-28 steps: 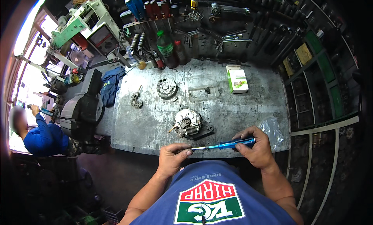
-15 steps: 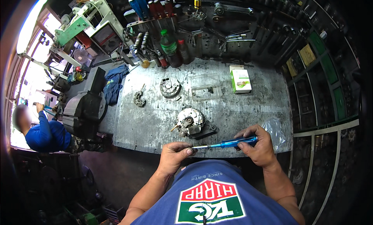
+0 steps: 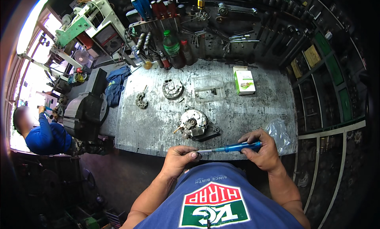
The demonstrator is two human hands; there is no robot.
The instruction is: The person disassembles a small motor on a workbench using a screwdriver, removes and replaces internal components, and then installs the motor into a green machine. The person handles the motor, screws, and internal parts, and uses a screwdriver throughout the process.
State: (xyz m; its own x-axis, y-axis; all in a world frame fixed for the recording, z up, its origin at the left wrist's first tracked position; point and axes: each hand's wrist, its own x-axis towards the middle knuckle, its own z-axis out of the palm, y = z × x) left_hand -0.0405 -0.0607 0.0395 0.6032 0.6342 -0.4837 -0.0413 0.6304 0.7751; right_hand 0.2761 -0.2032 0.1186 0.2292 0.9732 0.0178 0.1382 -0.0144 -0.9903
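My right hand (image 3: 262,150) is wrapped round the blue handle of a screwdriver (image 3: 233,147), held level above the bench's front edge with its shaft pointing left. The fingers of my left hand (image 3: 179,159) are pinched at the shaft's tip; whether a small part sits between them is hidden. Just beyond the hands an alternator (image 3: 194,123) lies on the metal bench, its round, slotted end facing up and a brass-coloured stud sticking out at its left.
Behind the alternator lie a round metal cover (image 3: 172,89), a small curved part (image 3: 141,100), a clear plastic tray (image 3: 208,89) and a white-green box (image 3: 244,82). A clear bag (image 3: 278,134) is at right. Bottles (image 3: 171,45) line the back. A co-worker (image 3: 45,136) is at far left.
The screwdriver's handle has turned slightly in my right hand, whose fingers have shifted on it. My left hand stays at the tip. The co-worker's hands have moved a little.
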